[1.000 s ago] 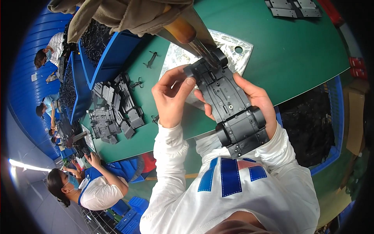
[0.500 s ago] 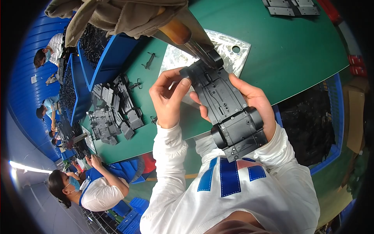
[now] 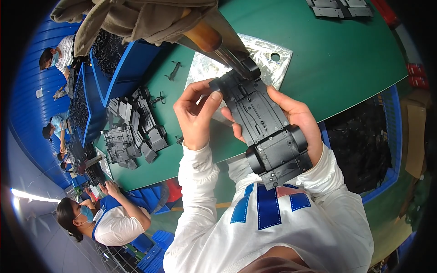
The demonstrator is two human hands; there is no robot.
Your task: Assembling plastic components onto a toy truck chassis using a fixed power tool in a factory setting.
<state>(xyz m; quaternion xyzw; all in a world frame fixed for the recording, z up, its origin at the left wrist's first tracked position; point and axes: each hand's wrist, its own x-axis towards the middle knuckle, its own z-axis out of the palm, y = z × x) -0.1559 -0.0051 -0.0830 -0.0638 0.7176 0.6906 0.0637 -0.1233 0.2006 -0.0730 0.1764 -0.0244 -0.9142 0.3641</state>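
A long black molded plastic chassis part (image 3: 260, 116) is held up in front of my chest, its narrower end pointing away from me. My left hand (image 3: 198, 111) pinches its far left corner between thumb and fingers. My right hand (image 3: 298, 119) wraps the right side and underside; its thumb lies along the edge and fingertips show at the left edge. Over the far end stands a tool with an amber handle (image 3: 207, 37) and a metal shaft, its tip close to the part; I cannot tell whether they touch. A brown cloth (image 3: 150, 20) drapes around the tool's top.
A silvery sheet (image 3: 268, 54) lies on the green table (image 3: 337, 63). Stacked black parts (image 3: 132, 127) and a small black piece (image 3: 173, 71) are at left, near blue bins (image 3: 109, 79). A blue crate (image 3: 395, 154) stands lower right. A co-worker (image 3: 114, 218) and others work at left.
My hands and the black part stay almost still. At left, the nearest co-worker's hands have shifted slightly.
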